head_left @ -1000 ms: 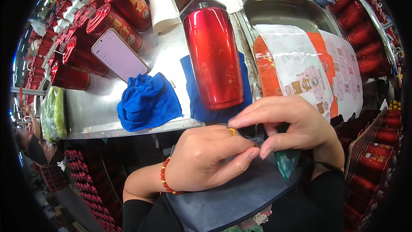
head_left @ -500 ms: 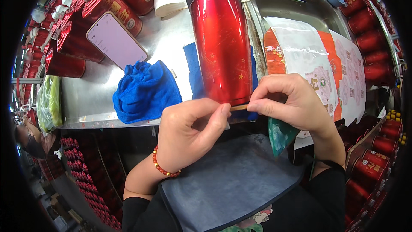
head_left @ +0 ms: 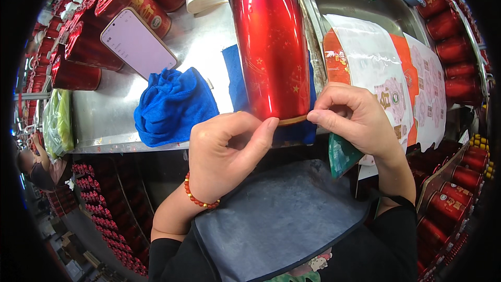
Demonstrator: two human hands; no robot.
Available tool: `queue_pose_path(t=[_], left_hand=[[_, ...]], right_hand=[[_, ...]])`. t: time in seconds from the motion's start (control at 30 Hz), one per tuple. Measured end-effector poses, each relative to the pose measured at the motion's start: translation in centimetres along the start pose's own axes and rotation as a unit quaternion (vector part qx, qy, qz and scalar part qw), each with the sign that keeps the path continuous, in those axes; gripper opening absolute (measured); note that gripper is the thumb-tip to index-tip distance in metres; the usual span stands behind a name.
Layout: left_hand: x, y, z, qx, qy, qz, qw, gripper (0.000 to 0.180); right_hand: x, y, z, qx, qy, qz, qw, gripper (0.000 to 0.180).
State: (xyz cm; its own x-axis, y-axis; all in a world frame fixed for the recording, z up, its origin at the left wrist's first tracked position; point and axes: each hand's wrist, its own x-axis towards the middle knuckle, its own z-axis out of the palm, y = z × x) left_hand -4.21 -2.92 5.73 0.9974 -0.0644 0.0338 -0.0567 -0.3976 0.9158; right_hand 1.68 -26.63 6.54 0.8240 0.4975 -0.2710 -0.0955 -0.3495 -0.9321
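Setting: a steel tabletop (head_left: 104, 120) runs across the upper half of the frame, with rows of red cans on shelves at the left and right edges and below the tabletop's front edge.
Red canister: a tall glossy red canister (head_left: 271, 47) with small gold stars lies lengthwise at upper centre, its near end with a thin gold rim pointing toward the person, resting on a flat blue cloth (head_left: 236, 81).
Left hand: the left hand (head_left: 227, 154) comes up from lower centre, wrist bent and back of the hand to the camera, a red bead bracelet (head_left: 195, 198) on the wrist; thumb and forefinger are drawn together in a narrow grip at the canister's near rim on its left side. What is pinched there, if anything beyond the rim, cannot be told.
Right hand: the right hand (head_left: 355, 117) enters from lower right, fingers curled, thumb and forefinger tips pinched tightly at the rim's right side.
Crumpled cloth: a bunched blue towel (head_left: 172, 104) sits just left of the canister.
Phone: a smartphone (head_left: 138, 44) with a pale screen lies at upper left, propped against red cans.
Label sheets: printed white-and-orange sheets (head_left: 381, 68) lie to the right of the canister.
Apron: a grey apron (head_left: 282, 219) fills the lower centre.
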Motion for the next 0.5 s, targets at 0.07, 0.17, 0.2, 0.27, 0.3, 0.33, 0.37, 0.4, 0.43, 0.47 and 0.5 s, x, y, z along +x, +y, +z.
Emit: queue_pose_path(t=[0.07, 0.17, 0.2, 0.27, 0.3, 0.33, 0.37, 0.4, 0.43, 0.47, 0.5], left_hand=[[-0.1, -0.3, -0.1, 0.001, 0.003, -0.003, 1.0, 0.018], [-0.3, -0.3, -0.2, -0.005, 0.013, -0.016, 1.0, 0.018], [-0.3, -0.3, -0.2, -0.009, 0.018, -0.022, 1.0, 0.018], [-0.7, -0.6, -0.5, -0.018, 0.034, -0.032, 0.999, 0.014], [-0.9, -0.9, -0.7, -0.023, 0.041, -0.037, 0.998, 0.012], [-1.0, -1.4, -0.9, -0.005, 0.06, -0.015, 0.998, 0.009], [-1.1, -1.8, -1.1, 0.014, 0.079, 0.008, 0.997, 0.006], [-1.1, -2.1, -1.3, 0.032, 0.097, 0.03, 0.994, 0.004], [-1.3, -1.4, -1.8, 0.062, 0.08, 0.029, 0.994, 0.016], [-1.0, -1.5, -1.6, 0.07, 0.099, 0.063, 0.991, 0.022], [-0.6, -1.6, -1.4, 0.078, 0.117, 0.096, 0.985, 0.029]], right_hand=[[0.0, 0.3, 0.0, -0.001, 0.001, -0.008, 1.0, 0.011], [-0.1, 0.5, -0.1, 0.005, 0.0, -0.004, 1.0, 0.011], [-0.2, 0.5, -0.1, 0.007, 0.002, -0.003, 1.0, 0.01], [-0.2, 0.6, -0.2, 0.017, 0.003, -0.004, 1.0, 0.01], [-0.3, 0.6, -0.2, 0.024, 0.003, -0.006, 1.0, 0.01], [-0.4, 0.7, -0.2, 0.031, 0.004, -0.007, 0.999, 0.01], [-0.4, 0.9, -0.2, 0.033, 0.011, -0.017, 0.999, 0.012], [-0.3, 1.3, -0.1, 0.035, 0.019, -0.026, 0.999, 0.014], [-0.2, 1.5, -0.1, 0.037, 0.025, -0.037, 0.998, 0.016], [-0.3, 1.4, -0.1, 0.036, 0.027, -0.033, 0.998, 0.015], [-0.3, 1.4, -0.1, 0.035, 0.029, -0.029, 0.999, 0.015]])
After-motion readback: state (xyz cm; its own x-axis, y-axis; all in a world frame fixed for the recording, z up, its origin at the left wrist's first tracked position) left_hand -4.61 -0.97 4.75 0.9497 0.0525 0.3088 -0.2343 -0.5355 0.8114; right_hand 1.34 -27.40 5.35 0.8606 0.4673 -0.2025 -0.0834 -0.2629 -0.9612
